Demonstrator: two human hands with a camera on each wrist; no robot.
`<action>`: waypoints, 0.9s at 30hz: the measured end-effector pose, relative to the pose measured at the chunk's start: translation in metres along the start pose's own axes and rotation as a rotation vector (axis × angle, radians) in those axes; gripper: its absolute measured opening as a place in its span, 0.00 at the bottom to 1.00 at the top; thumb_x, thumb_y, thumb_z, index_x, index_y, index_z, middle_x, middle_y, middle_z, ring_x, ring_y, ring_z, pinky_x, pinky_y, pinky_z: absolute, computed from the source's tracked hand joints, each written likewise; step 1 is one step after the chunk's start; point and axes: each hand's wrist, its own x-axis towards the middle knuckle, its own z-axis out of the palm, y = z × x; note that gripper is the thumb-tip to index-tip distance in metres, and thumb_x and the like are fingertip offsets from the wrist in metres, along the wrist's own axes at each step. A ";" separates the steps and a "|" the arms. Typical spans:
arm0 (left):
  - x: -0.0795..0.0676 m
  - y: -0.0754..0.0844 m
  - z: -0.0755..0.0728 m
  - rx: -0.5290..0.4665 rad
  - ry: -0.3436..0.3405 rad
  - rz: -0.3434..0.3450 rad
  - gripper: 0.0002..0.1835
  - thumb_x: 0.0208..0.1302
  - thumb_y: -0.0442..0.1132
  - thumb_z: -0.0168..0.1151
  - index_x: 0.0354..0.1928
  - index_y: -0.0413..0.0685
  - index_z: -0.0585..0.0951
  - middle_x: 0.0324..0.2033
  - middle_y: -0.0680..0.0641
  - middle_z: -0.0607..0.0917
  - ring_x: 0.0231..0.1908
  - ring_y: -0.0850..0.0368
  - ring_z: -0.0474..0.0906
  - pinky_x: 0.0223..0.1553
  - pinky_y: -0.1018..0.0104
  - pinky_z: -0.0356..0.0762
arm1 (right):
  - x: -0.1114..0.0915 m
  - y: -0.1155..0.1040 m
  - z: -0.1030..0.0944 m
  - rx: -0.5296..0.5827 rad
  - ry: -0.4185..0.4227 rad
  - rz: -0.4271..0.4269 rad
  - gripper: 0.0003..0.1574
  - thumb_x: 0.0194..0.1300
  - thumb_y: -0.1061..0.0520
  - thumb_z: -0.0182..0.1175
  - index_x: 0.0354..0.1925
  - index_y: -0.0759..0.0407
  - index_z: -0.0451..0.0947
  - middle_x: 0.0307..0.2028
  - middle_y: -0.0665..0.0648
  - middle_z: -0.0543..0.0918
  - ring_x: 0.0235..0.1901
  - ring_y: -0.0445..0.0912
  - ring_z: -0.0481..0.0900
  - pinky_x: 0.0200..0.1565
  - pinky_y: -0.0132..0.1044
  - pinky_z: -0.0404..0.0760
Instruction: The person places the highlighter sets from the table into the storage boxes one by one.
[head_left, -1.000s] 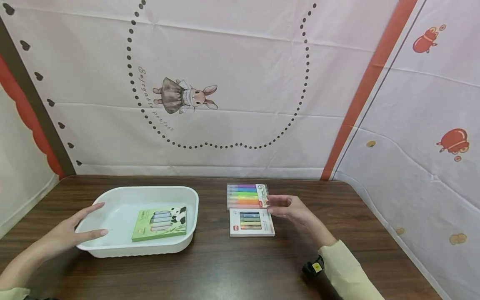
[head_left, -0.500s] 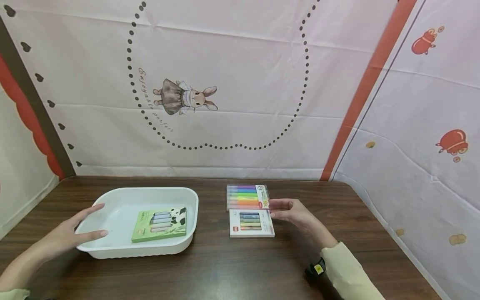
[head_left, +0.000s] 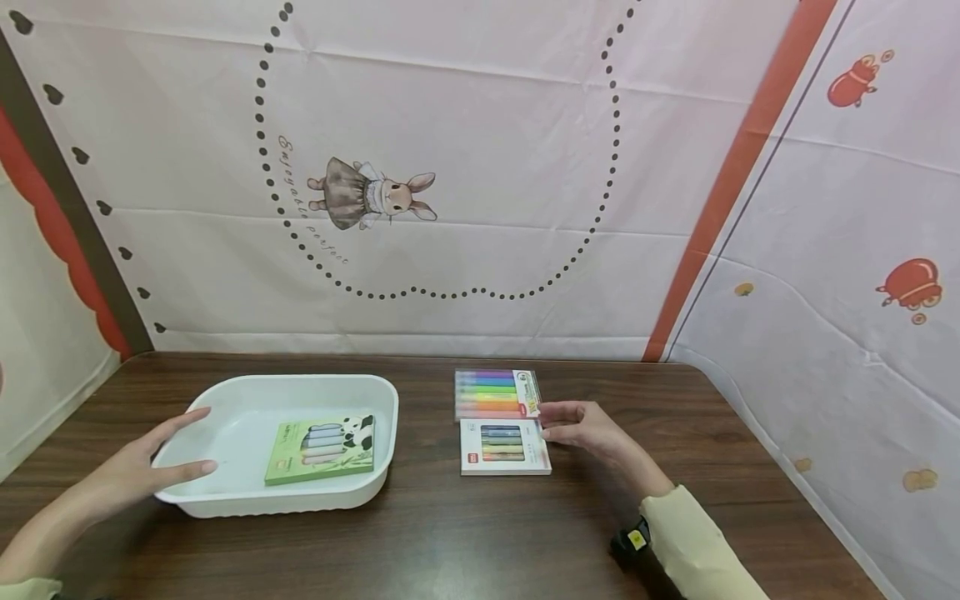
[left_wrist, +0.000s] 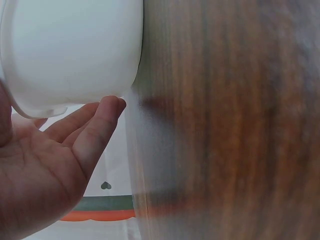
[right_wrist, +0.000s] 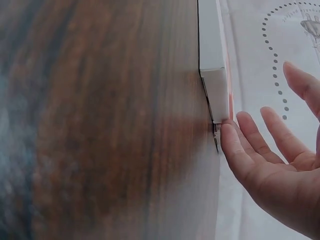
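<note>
Since a second ago, the right hand (head_left: 588, 427) has slipped slightly nearer the person; the rest looks put. I see its fingers loosely extended, fingertips at the right edges of two packs: a clear flat pack of rainbow-coloured pens (head_left: 487, 395) and, just nearer, a white windowed cardboard box (head_left: 505, 468). Both lie right of the white rectangular plastic tray (head_left: 277, 503). Inside that tray is a flat green panda-print box (head_left: 288, 454). The left hand (head_left: 123, 464) grips the tray's left end, thumb over its rim.
</note>
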 end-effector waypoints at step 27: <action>0.001 -0.003 0.001 0.000 0.014 -0.001 0.43 0.61 0.47 0.58 0.69 0.40 0.45 0.61 0.19 0.49 0.57 0.22 0.48 0.47 0.31 0.54 | -0.005 -0.003 0.001 -0.065 -0.014 0.044 0.32 0.55 0.59 0.64 0.57 0.70 0.68 0.51 0.67 0.76 0.45 0.48 0.78 0.44 0.40 0.79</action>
